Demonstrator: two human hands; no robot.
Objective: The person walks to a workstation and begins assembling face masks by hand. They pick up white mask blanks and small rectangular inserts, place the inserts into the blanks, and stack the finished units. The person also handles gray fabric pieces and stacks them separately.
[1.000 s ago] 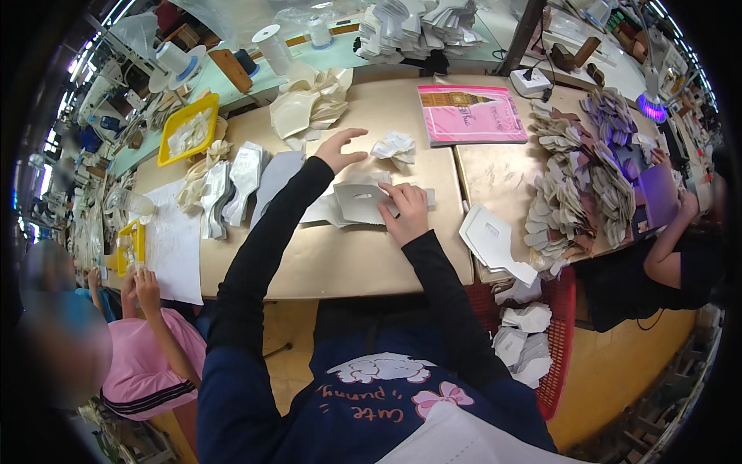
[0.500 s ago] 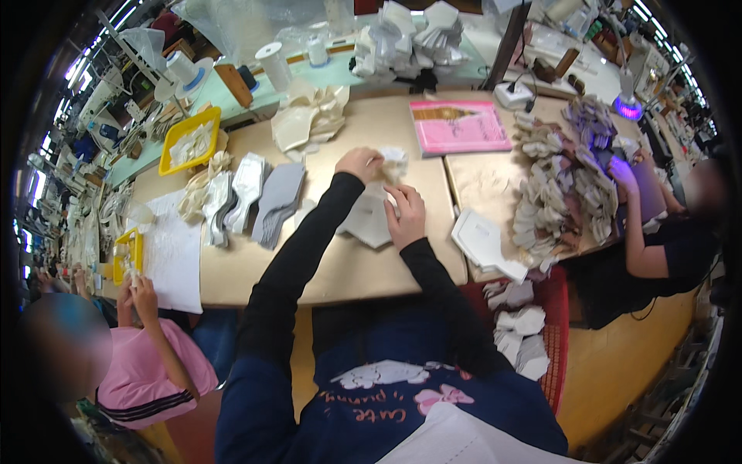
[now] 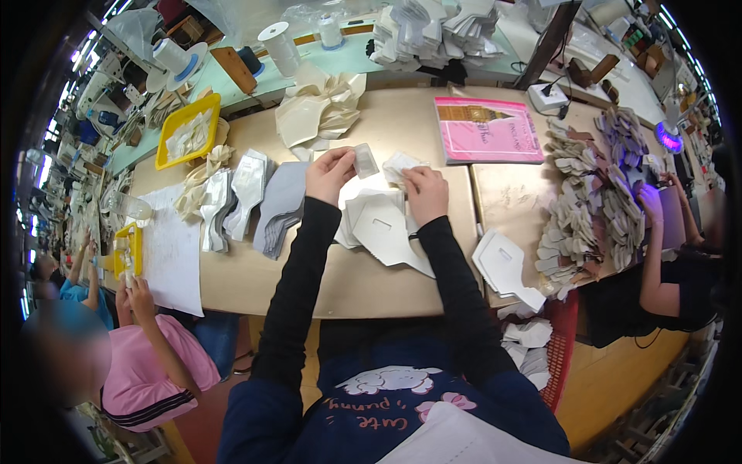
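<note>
Head view. The front edge of the tan table [image 3: 355,300] runs below the white panels [image 3: 377,232], a strip of tabletop between; the grey stack [image 3: 280,203] bounds the working room at left, a table seam [image 3: 474,203] at right. The left hand [image 3: 329,176] pinches a small grey piece [image 3: 366,161], which projects rightward from its fingertips. The right hand [image 3: 427,193] bends its fingers onto small white pieces [image 3: 397,165]; whether they grip one cannot be told. The panels lie nearer the body than both hands' fingertips.

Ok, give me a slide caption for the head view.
Left hand holds a small pale piece; right hand touches a small white pile beyond white cut-outs.
</note>
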